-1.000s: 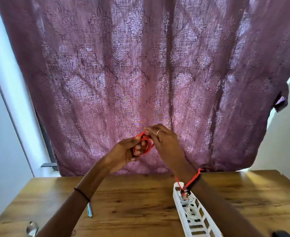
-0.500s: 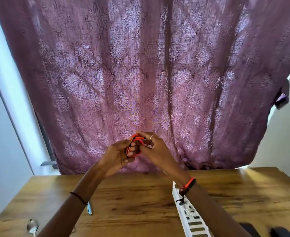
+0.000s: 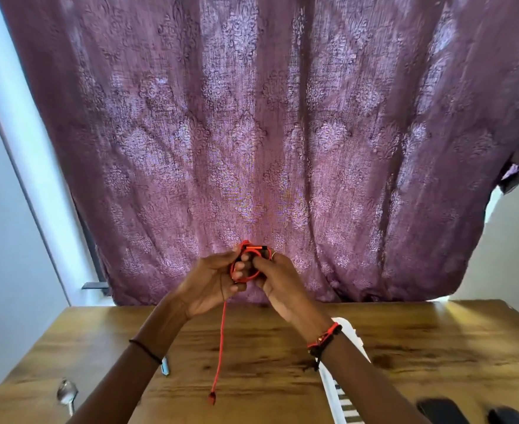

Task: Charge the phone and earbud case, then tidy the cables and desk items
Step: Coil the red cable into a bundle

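A thin red cable (image 3: 221,338) is wound into a small coil held up in front of the purple curtain, above the wooden desk (image 3: 435,347). My left hand (image 3: 212,286) grips the coil from the left with fingers curled round it. Against the coil's right side, my right hand (image 3: 278,280) pinches the loops. One loose end of the cable hangs straight down from my left hand, and its dark plug (image 3: 212,397) dangles just above the desk. The phone and the earbud case cannot be made out.
A white power strip (image 3: 342,402) lies on the desk under my right forearm. A spoon (image 3: 67,393) rests at the front left, a small pale object (image 3: 165,365) beside my left forearm. Two dark objects (image 3: 442,410) sit at the bottom right corner. The curtain (image 3: 267,133) hangs behind the desk.
Both hands have drawn closer together around the coil. A loose end of the red cable now hangs down from my left hand towards the desk.
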